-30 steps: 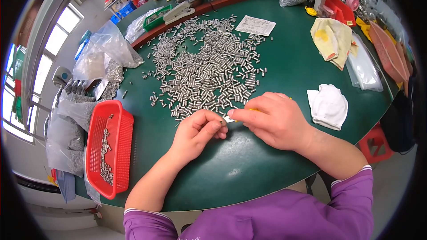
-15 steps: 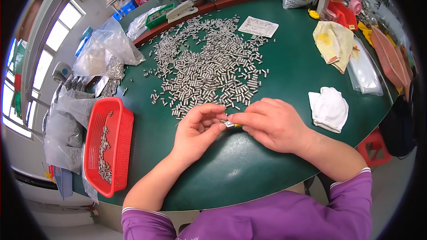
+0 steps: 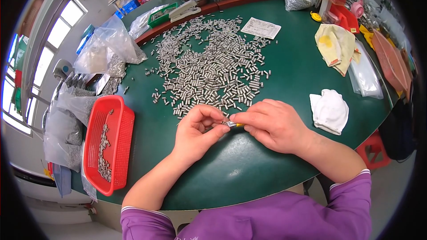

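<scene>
Both my hands meet over the near side of the heap of small metal cylinders [image 3: 209, 71] on the green table. Between their fingertips shows a small silver piece [image 3: 231, 124] with a yellow part beside my right fingers. My right hand [image 3: 273, 124] is closed in a pinch on this silver-and-yellow piece. My left hand [image 3: 198, 129] is closed too, its thumb and forefinger pressed at the silver end. A small part may be in the left fingers, but it is too small and covered to make out.
To the left stands a red plastic basket [image 3: 126, 146] with some metal cylinders inside. Plastic bags of parts [image 3: 66, 129] lie beyond it. On the right are a white cloth item [image 3: 330, 111], a cream cloth [image 3: 334, 46] and clear plastic bags [image 3: 365, 73]. A printed paper slip [image 3: 261, 28] lies behind the heap.
My hands keep nearly the same pinch, with only a slight shift of the left fingers. The whole view has moved a little.
</scene>
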{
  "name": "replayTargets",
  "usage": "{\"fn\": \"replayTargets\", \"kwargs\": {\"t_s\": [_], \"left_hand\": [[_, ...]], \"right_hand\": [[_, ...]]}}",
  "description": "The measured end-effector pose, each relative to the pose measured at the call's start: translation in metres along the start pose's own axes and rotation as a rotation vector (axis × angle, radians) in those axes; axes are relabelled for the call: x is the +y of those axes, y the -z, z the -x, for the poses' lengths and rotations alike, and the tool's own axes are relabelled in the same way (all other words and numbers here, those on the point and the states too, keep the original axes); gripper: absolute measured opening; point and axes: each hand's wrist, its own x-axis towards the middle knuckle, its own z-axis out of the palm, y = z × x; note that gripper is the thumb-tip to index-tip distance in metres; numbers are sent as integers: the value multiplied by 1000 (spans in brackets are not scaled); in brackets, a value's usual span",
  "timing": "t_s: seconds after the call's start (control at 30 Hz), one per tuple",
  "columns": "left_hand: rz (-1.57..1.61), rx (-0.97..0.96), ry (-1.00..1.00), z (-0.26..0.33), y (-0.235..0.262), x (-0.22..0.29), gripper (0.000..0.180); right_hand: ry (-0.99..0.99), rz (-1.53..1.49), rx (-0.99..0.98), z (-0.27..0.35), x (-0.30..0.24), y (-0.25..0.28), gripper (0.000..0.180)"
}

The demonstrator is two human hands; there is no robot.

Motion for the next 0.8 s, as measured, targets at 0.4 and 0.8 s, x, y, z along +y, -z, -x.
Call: {"fn": "replayTargets", "kwargs": {"t_s": [0.4, 0.8], "left_hand": [[24, 14, 75, -2, 1, 1, 43], [-505, -32, -218, -2, -4, 2, 73]], "right_hand": [[-2, 2, 39, 0, -1, 0, 32], [-4, -18, -12, 0, -2, 0, 31]]}}
